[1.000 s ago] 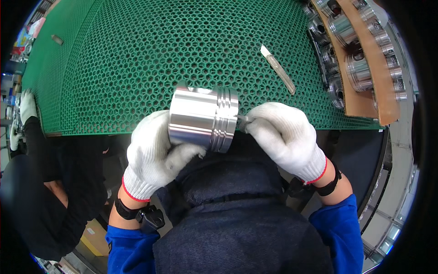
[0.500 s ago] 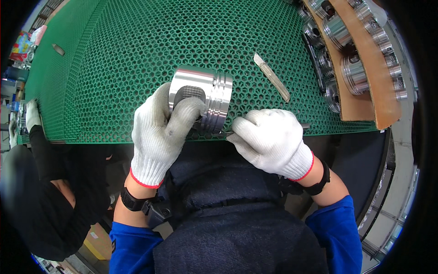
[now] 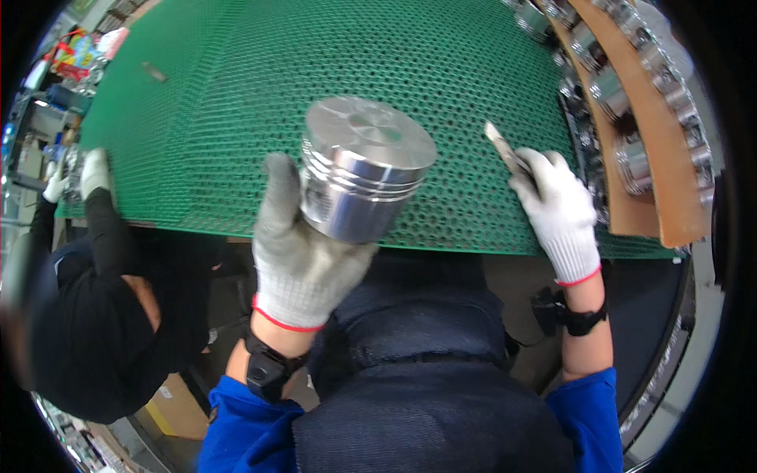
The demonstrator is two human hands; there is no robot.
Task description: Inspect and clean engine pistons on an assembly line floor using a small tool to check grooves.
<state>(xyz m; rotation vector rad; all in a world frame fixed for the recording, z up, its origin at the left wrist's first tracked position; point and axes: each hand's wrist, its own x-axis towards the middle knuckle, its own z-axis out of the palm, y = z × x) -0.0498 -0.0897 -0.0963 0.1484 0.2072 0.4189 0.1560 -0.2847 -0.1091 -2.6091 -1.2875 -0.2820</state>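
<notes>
My left hand [image 3: 303,252], in a white knit glove, holds a shiny metal piston [image 3: 361,167] lifted over the near edge of the green honeycomb mat [image 3: 236,94]. The piston's flat crown faces up and away, its ring grooves toward me. My right hand [image 3: 560,206], also gloved, lies on the mat to the right, fingers over the near end of a slim metal knife-like tool [image 3: 505,147].
A brown rack [image 3: 646,118] holding several more metal pistons curves along the right side. Another person in black sleeves and white gloves [image 3: 93,169] stands at the mat's left edge. A small metal piece [image 3: 154,72] lies far left on the mat.
My left hand has lifted the piston and tipped it upright, crown up. My right hand left the piston and moved right onto the slim tool.
</notes>
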